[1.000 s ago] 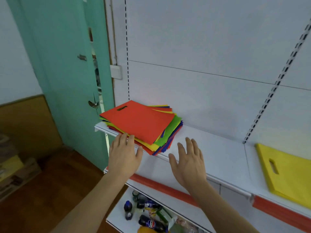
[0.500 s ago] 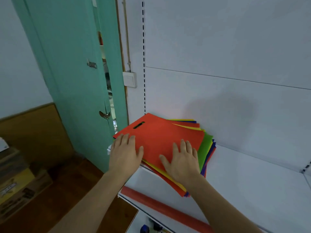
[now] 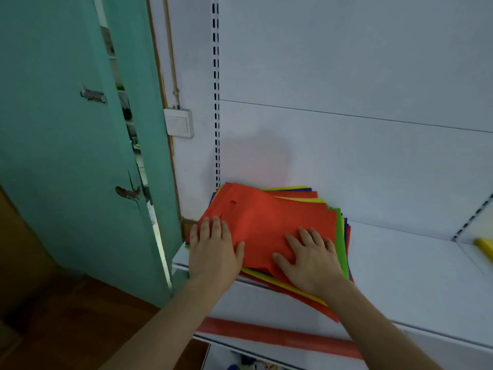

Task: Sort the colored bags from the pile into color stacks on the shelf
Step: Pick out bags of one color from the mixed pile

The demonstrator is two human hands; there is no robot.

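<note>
1. A mixed pile of coloured bags point(image 3: 277, 236) is seen in the centre of the frame, at the left end of a white shelf point(image 3: 416, 263), close to the back panel. Its near corner overhangs the shelf's front edge.
2. A red bag point(image 3: 266, 220) lies on top, its cut-out handle toward the upper left; yellow, green and blue edges are fanned out beneath it.
3. The left hand point(image 3: 213, 252) is laid flat, fingers spread, on the pile's left edge; nothing is gripped.
4. The right hand point(image 3: 309, 260) is likewise pressed flat and unclenched on the red bag's near right part.
5. At the right edge of the frame, a corner of a yellow bag point(image 3: 486, 245) is visible on the neighbouring shelf section.
6. The bags are judged to be thin, light and floppy, and likely to slide on one another. The top bag is best pinched at a free corner or by the handle slot, while the rest of the pile is held down.
</note>
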